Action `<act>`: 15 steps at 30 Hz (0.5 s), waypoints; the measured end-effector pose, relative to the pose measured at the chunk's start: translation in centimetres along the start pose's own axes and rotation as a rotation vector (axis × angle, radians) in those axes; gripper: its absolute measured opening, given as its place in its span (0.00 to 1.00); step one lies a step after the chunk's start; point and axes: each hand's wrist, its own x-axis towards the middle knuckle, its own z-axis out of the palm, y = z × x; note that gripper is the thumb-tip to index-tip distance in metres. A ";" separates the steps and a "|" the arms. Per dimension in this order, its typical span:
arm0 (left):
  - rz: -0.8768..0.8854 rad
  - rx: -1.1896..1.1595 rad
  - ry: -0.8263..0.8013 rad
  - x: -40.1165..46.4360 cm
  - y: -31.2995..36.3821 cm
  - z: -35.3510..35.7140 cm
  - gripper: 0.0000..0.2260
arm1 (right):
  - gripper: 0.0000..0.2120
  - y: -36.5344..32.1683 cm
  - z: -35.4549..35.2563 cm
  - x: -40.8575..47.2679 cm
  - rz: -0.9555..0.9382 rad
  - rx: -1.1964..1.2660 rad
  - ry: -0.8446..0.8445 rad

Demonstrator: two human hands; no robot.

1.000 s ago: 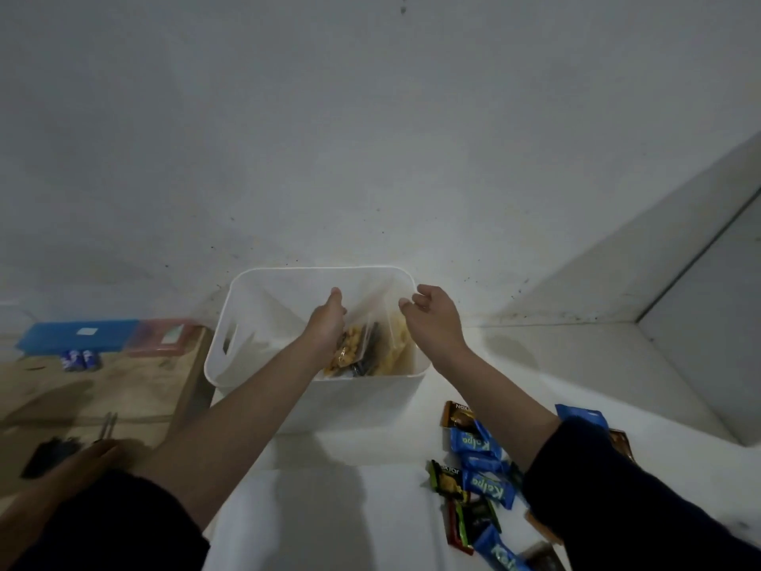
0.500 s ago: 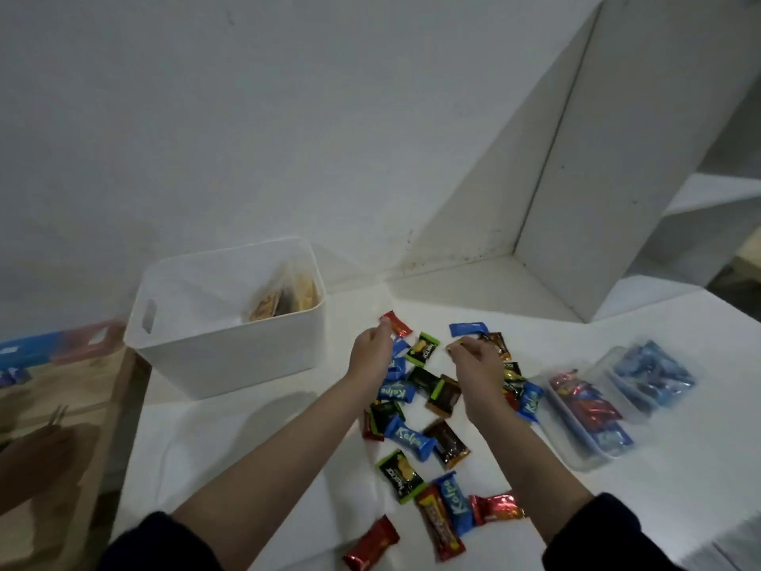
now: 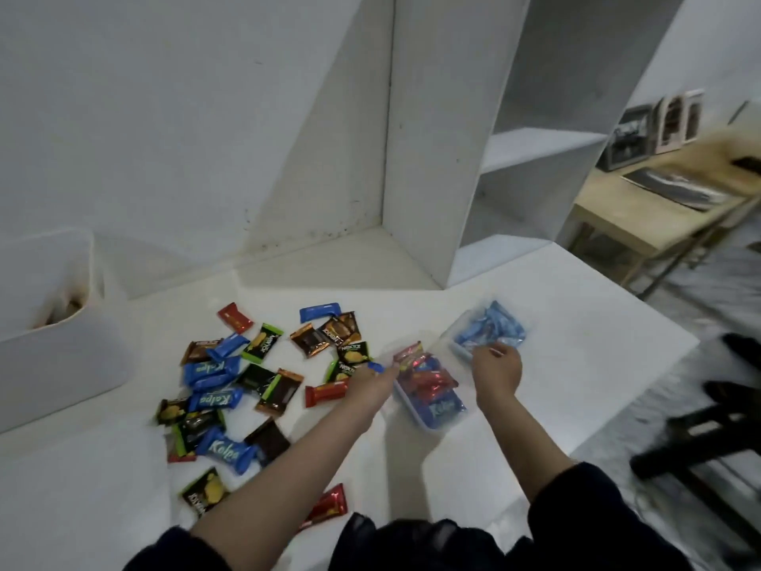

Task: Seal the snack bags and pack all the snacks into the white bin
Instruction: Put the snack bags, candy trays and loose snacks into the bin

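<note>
**Hands moved from loose snacks to the clear bags**

Both hands were over the loose snacks (image 3: 247, 389) half a second ago; now they are placed at the two clear bags on the desk (image 3: 556, 323). View has swung right: bin (image 3: 61, 352) is now seen at the far left edge, one packed bag visible inside.

- Left hand (image 3: 372, 383): laid at the left edge of the red bag (image 3: 428, 389), fingers stretched toward it. Grip released as far as can be seen; fingertips blurred.
- Right hand (image 3: 496, 370): fingers curled, top edge of the blue bag (image 3: 490, 333) seemingly pinched.
- Red bag and blue bag lie side by side, touching, right of the loose snacks, well apart from the bin.
- Loose snacks are scattered between bin and bags.
</note>
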 end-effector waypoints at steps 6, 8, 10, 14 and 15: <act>-0.184 0.140 -0.067 2.5 -1.2 5.8 0.12 | 0.28 1.0 -2.4 8.5 0.188 -0.154 0.069; -0.198 0.109 -0.035 3.3 -1.4 6.3 0.12 | 0.27 1.6 -2.2 10.2 0.277 -0.142 0.006; -0.179 0.108 0.004 3.7 -1.2 6.5 0.10 | 0.21 2.0 -1.9 11.1 0.311 -0.131 -0.086; -0.119 0.158 0.068 4.3 -1.1 6.7 0.13 | 0.14 2.7 -1.7 12.1 0.288 -0.110 -0.102; -0.105 0.164 0.077 4.5 -1.1 6.8 0.13 | 0.11 2.6 -1.9 12.4 0.270 -0.099 -0.093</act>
